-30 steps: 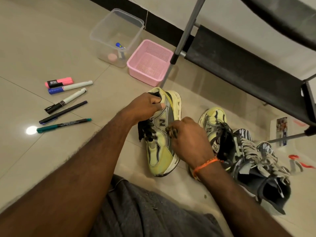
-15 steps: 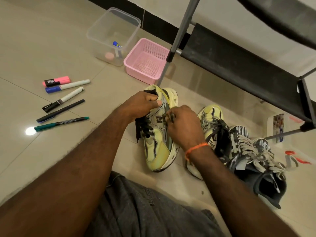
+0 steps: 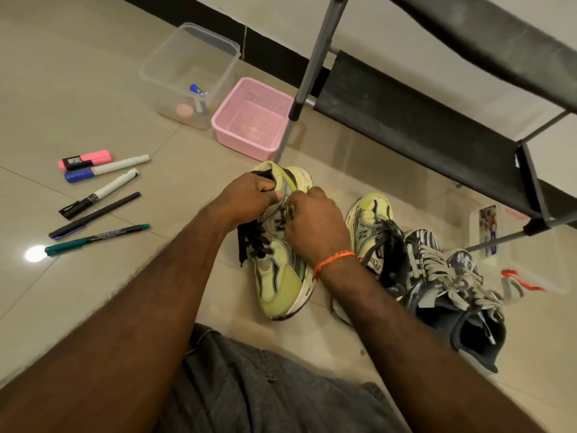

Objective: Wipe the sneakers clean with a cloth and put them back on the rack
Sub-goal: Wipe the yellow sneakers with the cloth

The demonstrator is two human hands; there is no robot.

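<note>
The yellow sneaker [image 3: 281, 260] is lying on its side on the floor [image 3: 103, 307], below the rack [image 3: 415, 126], probably so its side panel faces up for wiping. The left hand [image 3: 249, 195] is gripping the heel collar, fingers curled round it, steadying the shoe. The right hand [image 3: 315, 226] is pressing down on the side with fingers curled round something small and dark, seemingly the cloth, though I cannot tell. Its mate [image 3: 371, 220] is waiting just beside it, against a dark sneaker [image 3: 462, 307].
</note>
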